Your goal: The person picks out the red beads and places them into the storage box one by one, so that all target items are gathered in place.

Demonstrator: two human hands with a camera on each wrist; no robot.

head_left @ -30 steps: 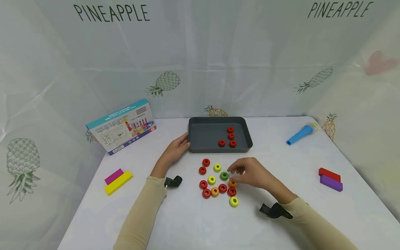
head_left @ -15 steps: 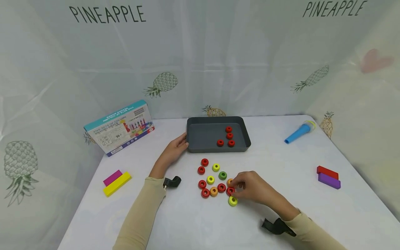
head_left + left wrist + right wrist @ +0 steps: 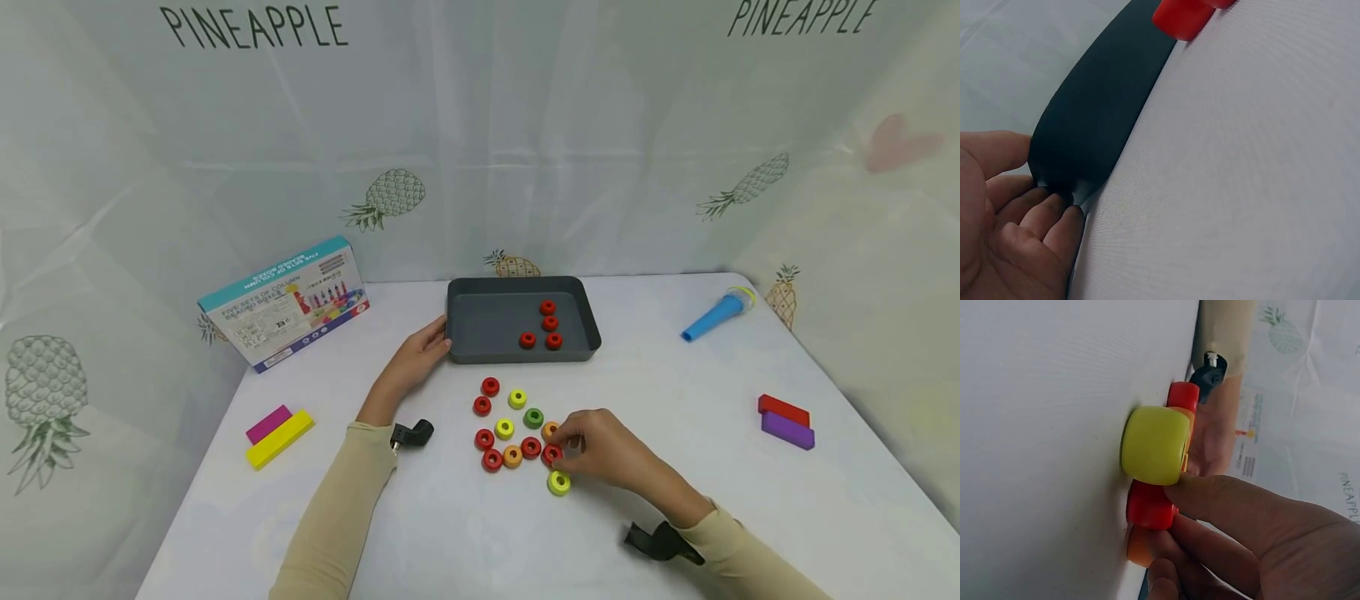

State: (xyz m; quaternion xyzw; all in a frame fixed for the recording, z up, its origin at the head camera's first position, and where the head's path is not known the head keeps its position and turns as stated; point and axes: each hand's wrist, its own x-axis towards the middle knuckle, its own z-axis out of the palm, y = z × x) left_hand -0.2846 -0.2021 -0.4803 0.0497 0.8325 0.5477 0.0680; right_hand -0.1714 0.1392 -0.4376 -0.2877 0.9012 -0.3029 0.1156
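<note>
My right hand [image 3: 606,450] pinches a red bead [image 3: 1149,506] between thumb and fingers, down among the loose beads on the table. A yellow bead [image 3: 1155,445] stands close beside the thumb, and an orange bead [image 3: 550,431] lies just beyond the fingertips. More red, yellow and orange beads, plus a green bead [image 3: 533,418], spread to the left. My left hand [image 3: 411,360] rests against the left side of a dark grey tray [image 3: 487,321], its fingers along the wall and thumb at the near corner. Several red beads [image 3: 553,341] lie in the tray's right half.
A printed box [image 3: 288,304] leans at the back left. Magenta [image 3: 268,424] and yellow blocks [image 3: 280,439] lie at the left; red [image 3: 783,410] and purple blocks [image 3: 787,431] lie at the right. A blue toy microphone [image 3: 716,317] lies at the back right, near the patterned sheet.
My right hand has come down from beside the green bead towards the near beads and now pinches a red one. The left hand stays at the tray.
</note>
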